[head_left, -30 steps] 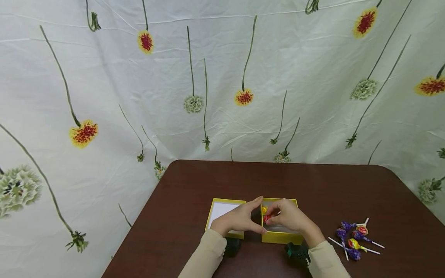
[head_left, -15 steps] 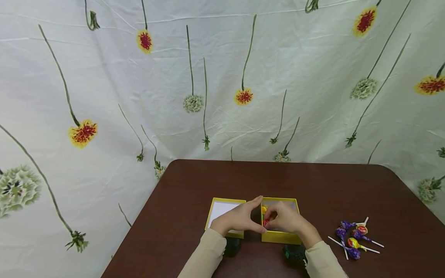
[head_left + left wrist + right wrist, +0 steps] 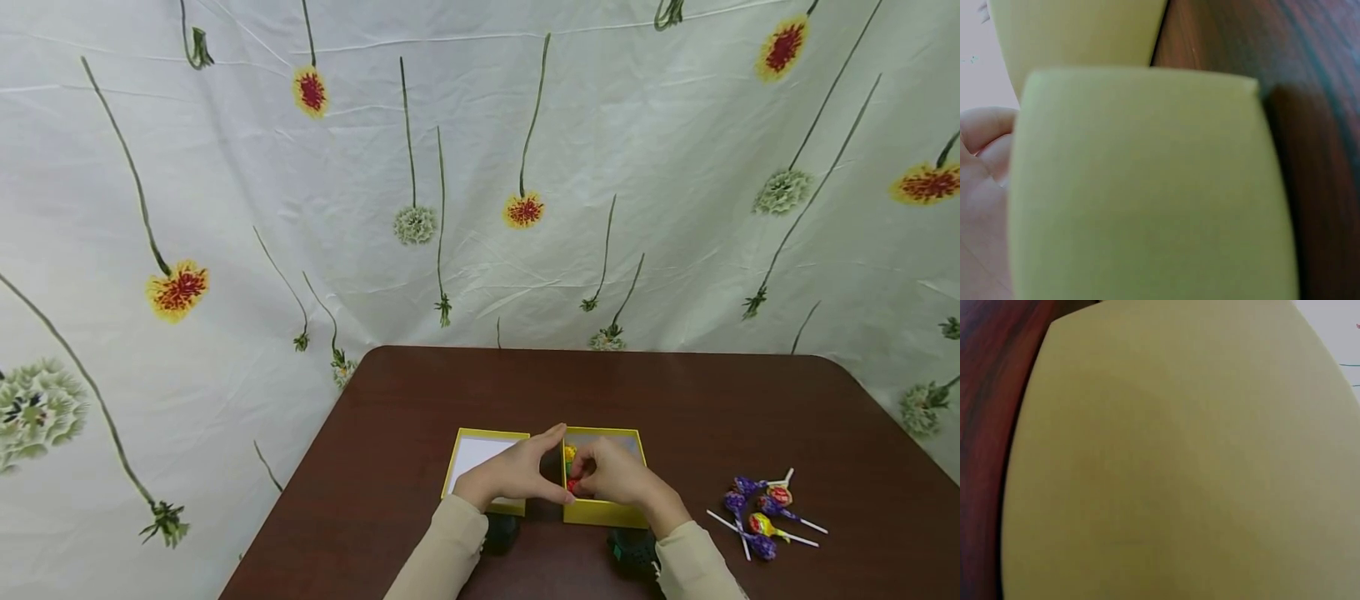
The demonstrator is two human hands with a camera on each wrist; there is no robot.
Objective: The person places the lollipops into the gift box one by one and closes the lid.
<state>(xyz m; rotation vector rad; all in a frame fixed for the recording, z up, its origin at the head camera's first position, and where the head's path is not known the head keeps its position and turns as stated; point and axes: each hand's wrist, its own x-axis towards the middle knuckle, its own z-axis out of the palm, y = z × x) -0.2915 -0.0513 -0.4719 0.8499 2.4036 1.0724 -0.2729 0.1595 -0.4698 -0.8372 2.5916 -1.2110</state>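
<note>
A yellow box (image 3: 606, 513) stands open on the table, with yellow, green and red wrapped candies along its left inner side. My left hand (image 3: 513, 472) spans that side, fingertips at the back corner and thumb at the front corner, holding the box. Inside, my right hand (image 3: 617, 475) reaches down with curled fingers and pinches a red-wrapped lollipop (image 3: 573, 485); its stick is hidden. In the left wrist view a yellow box wall (image 3: 1154, 187) fills the middle, with part of the left hand at the left edge. Another yellow wall (image 3: 1179, 456) fills the right wrist view.
A yellow lid (image 3: 480, 450) with a white inside lies left of the box, partly under the left forearm. Several lollipops (image 3: 763, 525) in purple, yellow and orange-red wrappers are piled at the right on the dark brown table (image 3: 600, 383). A flowered cloth (image 3: 480, 167) hangs behind.
My right hand has shifted slightly left and toward the box's front with the red lollipop, uncovering more green candy behind. The left hand has kept its place.
</note>
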